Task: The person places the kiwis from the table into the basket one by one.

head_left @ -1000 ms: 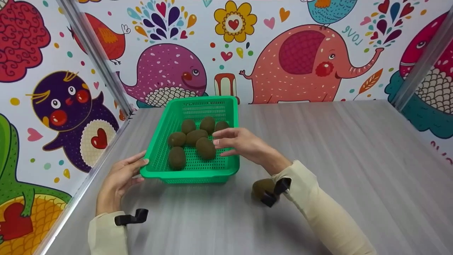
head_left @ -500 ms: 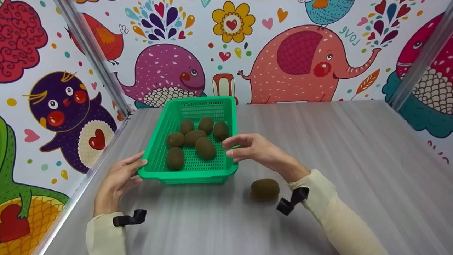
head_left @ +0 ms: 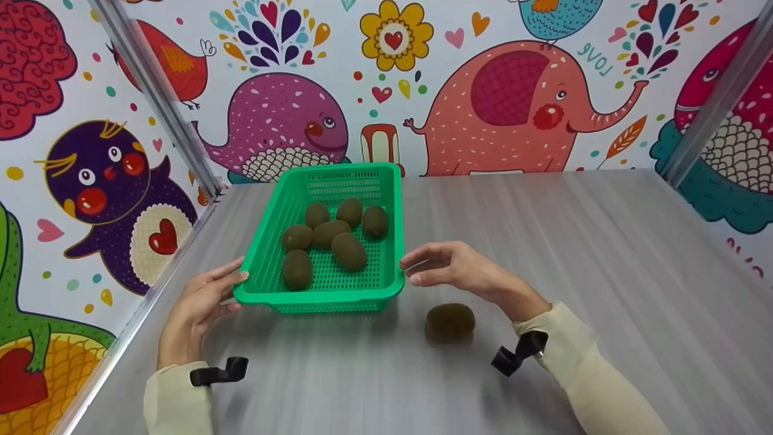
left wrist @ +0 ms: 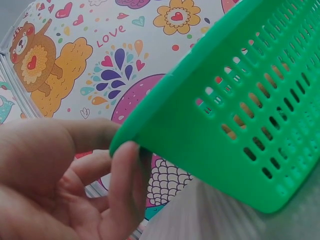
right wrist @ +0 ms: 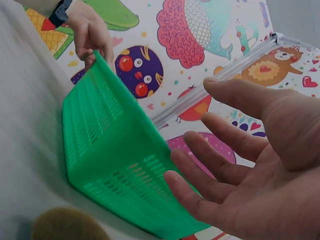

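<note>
A green plastic basket point(head_left: 320, 297) with slotted sides stands on the table, tilted slightly in the head view. Several brown kiwis point(head_left: 349, 252) lie on its floor, grouped toward the left and back. My left hand point(head_left: 196, 305) grips the basket's near left corner, and the left wrist view shows thumb and fingers pinching the rim point(left wrist: 165, 100). Just off the basket's right side is my right hand point(head_left: 477, 277), its fingers loosely bent with nothing between them. One more kiwi point(head_left: 450, 322) rests on the table below that hand, partly seen as a brown top point(right wrist: 70, 225) in the right wrist view.
The grey wood-grain table point(head_left: 574, 260) runs back to a wall printed with cartoon animals point(head_left: 501, 109). Metal corner posts point(head_left: 160, 96) stand at the back left and right. A metal strip edges the table's left side.
My right hand has drawn back from over the kiwis to outside the basket's right side, uncovering the rightmost kiwi. The kiwi on the table is now in full view. My left hand keeps its grip.
</note>
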A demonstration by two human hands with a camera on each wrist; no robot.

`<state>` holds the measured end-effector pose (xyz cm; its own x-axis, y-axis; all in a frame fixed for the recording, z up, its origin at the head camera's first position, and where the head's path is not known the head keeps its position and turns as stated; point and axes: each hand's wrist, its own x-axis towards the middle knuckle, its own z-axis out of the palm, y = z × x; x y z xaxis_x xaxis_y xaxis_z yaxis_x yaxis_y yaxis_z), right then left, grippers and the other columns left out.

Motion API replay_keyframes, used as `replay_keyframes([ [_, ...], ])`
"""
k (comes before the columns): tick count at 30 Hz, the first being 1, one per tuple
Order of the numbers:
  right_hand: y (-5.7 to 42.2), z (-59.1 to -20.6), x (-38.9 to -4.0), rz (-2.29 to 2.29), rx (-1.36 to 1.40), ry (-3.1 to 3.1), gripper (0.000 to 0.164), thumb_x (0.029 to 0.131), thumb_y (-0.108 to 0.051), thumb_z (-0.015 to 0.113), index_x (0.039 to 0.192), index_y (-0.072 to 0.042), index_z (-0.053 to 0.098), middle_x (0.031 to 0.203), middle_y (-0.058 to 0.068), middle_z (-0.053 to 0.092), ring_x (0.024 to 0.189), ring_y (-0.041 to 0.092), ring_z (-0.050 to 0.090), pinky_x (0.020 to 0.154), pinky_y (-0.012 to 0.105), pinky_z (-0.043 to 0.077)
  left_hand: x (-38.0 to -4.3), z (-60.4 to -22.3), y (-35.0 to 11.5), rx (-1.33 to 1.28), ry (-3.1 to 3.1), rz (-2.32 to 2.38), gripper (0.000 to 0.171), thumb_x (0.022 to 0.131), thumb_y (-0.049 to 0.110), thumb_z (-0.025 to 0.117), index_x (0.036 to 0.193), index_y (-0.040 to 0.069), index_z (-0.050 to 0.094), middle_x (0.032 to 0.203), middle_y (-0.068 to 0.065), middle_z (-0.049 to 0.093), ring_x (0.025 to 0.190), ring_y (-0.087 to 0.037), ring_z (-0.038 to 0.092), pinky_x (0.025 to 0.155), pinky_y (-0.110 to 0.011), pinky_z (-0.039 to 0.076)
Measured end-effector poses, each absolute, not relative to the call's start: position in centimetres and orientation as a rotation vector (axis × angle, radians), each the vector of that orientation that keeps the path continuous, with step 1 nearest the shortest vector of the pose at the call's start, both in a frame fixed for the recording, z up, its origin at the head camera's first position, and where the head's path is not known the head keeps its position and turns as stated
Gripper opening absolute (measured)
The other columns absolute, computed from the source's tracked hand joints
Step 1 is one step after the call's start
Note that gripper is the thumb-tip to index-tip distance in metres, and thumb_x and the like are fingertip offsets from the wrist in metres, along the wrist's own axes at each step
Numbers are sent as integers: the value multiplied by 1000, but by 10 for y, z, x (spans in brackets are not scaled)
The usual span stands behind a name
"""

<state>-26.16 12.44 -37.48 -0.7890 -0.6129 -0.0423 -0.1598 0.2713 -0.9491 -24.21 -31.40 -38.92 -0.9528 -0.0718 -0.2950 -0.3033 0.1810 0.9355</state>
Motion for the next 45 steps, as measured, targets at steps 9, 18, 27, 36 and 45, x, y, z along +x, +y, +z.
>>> replay_keyframes([
  [9, 139, -394, -266, -1490, -697, 2139, 43, 91, -27, 74, 130, -10, 65, 132, 13, 64, 126, 35, 59, 104, 39, 53, -241, -388, -314, -368, 2258, 1866, 68, 97, 34, 67, 154, 13, 37, 103, 17, 64, 84, -4, 64, 70, -20, 58],
  [18, 146, -407, -272, -1385, -720, 2101, 44, 93, -21, 71, 133, -5, 61, 139, 22, 58, 128, 38, 57, 109, 43, 49, -241, -387, -313, -376, 2239, 1890, 69, 96, 33, 68, 154, 13, 37, 100, 17, 65, 82, -4, 65, 68, -19, 58],
  [27, 151, -416, -274, -1253, -651, 2131, 49, 90, -27, 74, 134, -8, 62, 136, 13, 63, 125, 32, 62, 113, 53, 42, -241, -387, -313, -355, 2221, 1912, 69, 97, 30, 67, 155, 12, 35, 100, 19, 67, 83, -2, 66, 66, -18, 57],
  [36, 158, -422, -275, -1157, -690, 2166, 49, 88, -24, 77, 134, -11, 64, 134, 10, 64, 125, 32, 61, 113, 58, 38, -242, -388, -313, -360, 2200, 1927, 70, 97, 28, 67, 155, 11, 34, 97, 19, 68, 82, -2, 65, 65, -19, 57],
  [45, 169, -427, -282, -1111, -682, 2170, 53, 87, -22, 78, 136, -12, 62, 136, 8, 63, 125, 30, 57, 109, 49, 45, -242, -388, -314, -367, 2204, 1919, 71, 96, 30, 68, 156, 11, 34, 95, 19, 68, 81, -2, 66, 66, -18, 57],
])
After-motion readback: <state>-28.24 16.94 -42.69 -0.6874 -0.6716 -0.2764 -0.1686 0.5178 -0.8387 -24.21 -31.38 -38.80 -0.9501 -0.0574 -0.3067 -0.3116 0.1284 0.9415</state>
